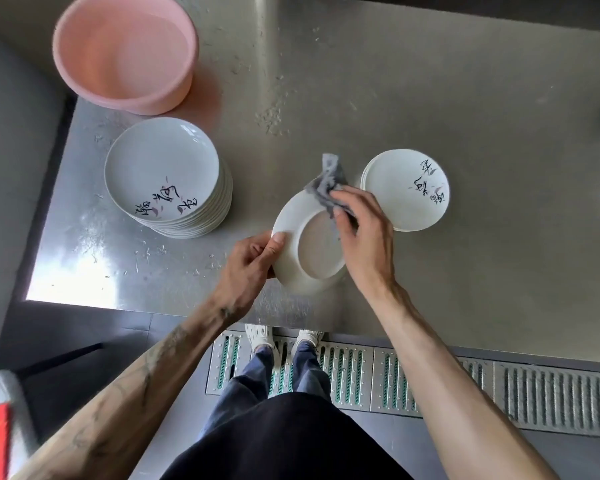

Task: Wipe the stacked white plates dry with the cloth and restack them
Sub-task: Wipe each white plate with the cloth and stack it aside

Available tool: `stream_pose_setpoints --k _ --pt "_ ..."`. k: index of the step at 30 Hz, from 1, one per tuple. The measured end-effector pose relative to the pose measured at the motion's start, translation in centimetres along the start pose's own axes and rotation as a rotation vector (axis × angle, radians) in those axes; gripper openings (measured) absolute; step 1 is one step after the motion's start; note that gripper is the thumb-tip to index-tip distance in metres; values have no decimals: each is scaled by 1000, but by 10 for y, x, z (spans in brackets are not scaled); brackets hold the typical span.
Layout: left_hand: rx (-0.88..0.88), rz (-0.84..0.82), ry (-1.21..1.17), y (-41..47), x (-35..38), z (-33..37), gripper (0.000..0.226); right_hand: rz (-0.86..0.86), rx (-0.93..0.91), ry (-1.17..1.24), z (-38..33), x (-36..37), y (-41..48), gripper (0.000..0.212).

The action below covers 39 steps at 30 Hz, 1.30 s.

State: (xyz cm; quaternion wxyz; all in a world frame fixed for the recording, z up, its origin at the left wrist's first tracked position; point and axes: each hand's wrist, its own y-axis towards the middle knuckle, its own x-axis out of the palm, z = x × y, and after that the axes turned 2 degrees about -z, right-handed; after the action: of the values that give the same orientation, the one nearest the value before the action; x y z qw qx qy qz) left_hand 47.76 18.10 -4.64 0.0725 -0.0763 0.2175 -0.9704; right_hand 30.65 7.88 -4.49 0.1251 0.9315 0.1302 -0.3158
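My left hand (248, 261) pinches the plate (317, 251) by its rim, thumb on top, tilting the underside up so my right hand (364, 233), fingers curled round the grey cloth (326, 188), can rub its far edge. It hangs over the counter (465, 116) between 2 piles: tall stack (163, 168) left (undried, I judge), short stack (406, 192) right.

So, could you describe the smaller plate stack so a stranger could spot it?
On the steel counter, look just right of the right hand. The short stack sits there, only a few plates high, unlike the tall stack beside the pink basin.
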Motion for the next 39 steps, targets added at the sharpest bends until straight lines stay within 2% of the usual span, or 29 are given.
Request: stream_pose_setpoints --k 1,3,8,10,12,14,15,19,21,24,28,33,39 --pt "-7 5 -13 -1 -2 0 44 8 51 17 1 -2 1 29" --pt "-8 8 -22 -1 -3 -1 44 -7 37 -5 -8 -1 -3 31" --pt "10 -4 -4 0 -5 -1 51 -160 -287 -74 -38 15 -14 43" --pt "5 -4 -16 0 -7 0 48 -136 -234 -92 -33 11 -4 42" --pt "7 -4 -30 -1 -6 2 43 -61 -42 -72 -25 2 4 38" --pt "5 -11 -26 -1 -7 2 43 -17 53 -65 -23 -1 5 36" --pt "4 -17 -25 0 -7 2 43 -25 30 -79 -27 1 2 38" --pt "7 -10 -31 4 -7 -2 47 -158 -271 -80 -42 14 -16 45" --pt "-1 -13 -45 5 -7 -2 47 -140 -261 -84 -36 10 -10 44" --pt "-4 -48 -59 6 -6 0 42 -26 -85 -69 -34 6 -3 38" --pt "-6 -46 -92 7 -7 0 43 -119 -247 -90 -35 9 -4 43" --pt "-31 -3 -166 5 -14 -3 41 -2 99 36 -13 -2 9 34" --pt "-29 55 -250 3 -11 -7 38 163 421 65 -11 11 -37 32"
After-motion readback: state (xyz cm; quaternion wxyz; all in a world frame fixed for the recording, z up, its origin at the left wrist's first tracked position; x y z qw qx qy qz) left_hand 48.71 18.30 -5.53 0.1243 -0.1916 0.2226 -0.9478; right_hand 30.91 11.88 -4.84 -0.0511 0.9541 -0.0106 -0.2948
